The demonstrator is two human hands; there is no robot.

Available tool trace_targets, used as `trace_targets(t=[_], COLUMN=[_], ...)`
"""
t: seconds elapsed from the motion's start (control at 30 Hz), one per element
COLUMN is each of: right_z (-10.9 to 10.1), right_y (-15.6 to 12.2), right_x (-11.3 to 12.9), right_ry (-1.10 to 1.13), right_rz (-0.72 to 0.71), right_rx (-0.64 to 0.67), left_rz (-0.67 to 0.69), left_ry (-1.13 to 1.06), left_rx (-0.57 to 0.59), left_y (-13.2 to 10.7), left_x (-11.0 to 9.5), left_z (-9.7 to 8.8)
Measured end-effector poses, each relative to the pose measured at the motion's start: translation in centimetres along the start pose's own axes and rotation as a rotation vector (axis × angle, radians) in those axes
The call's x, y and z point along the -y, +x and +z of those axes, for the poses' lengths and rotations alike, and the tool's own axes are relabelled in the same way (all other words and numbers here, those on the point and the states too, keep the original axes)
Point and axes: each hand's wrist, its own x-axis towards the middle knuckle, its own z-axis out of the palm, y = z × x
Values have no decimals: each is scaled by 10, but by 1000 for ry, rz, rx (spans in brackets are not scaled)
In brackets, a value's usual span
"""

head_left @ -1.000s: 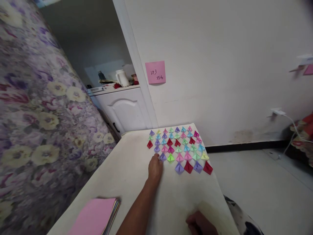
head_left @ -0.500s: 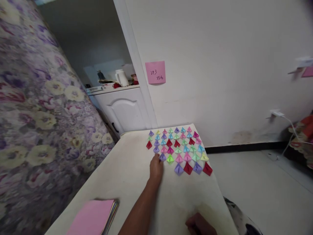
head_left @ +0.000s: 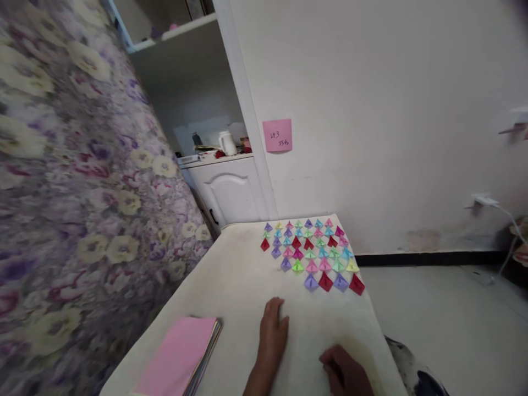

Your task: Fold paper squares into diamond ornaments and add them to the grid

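Observation:
Several small folded paper pieces (head_left: 311, 254) in purple, red, green, pink, blue and yellow lie in rows at the far end of a cream table (head_left: 231, 286). My left hand (head_left: 273, 330) rests flat on the table well short of them, fingers stretched out, holding nothing. My right hand (head_left: 344, 371) sits at the near right edge of the table with its fingers curled under; what they hold, if anything, is hidden. A stack of coloured paper sheets (head_left: 181, 357), pink on top, lies at the near left.
A floral-patterned mattress or cover (head_left: 82, 209) leans along the left. A white wall carries a pink sticky note (head_left: 278, 135). Behind the table stands a white cabinet (head_left: 226, 187) with a jug on it. Grey floor lies to the right, with a plugged cable (head_left: 495, 212).
My left hand has drawn back from the purple piece at the near left of the rows toward me. The view has tilted up and shifted.

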Motion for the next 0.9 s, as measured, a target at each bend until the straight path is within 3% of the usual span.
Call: trace_targets(t=[0.17,0.3,0.47,0.6,0.73,0.9], right_z=[-10,-14,-15,-16,-15,-15], right_y=[-3,-6,-11,-13,-14,-15], right_x=[11,15,16,8,-3,-9], right_ry=[-8,-59,-112,-121,-90,-94], right_rz=[-27,-39,-92,-99,-68,-32], right_rx=[97,102,91,119,129,129], left_rz=[-12,-15,-40,-120,-177,-199], left_ry=[-16,-84,-153,-115,11,243], left_rx=[51,55,157,136,7,-265], left_y=[-85,-123,-140,-150,-160,-162], left_x=[4,9,-5,-20,-25,-7], left_z=[-27,-43,-70,-95,-132,-182])
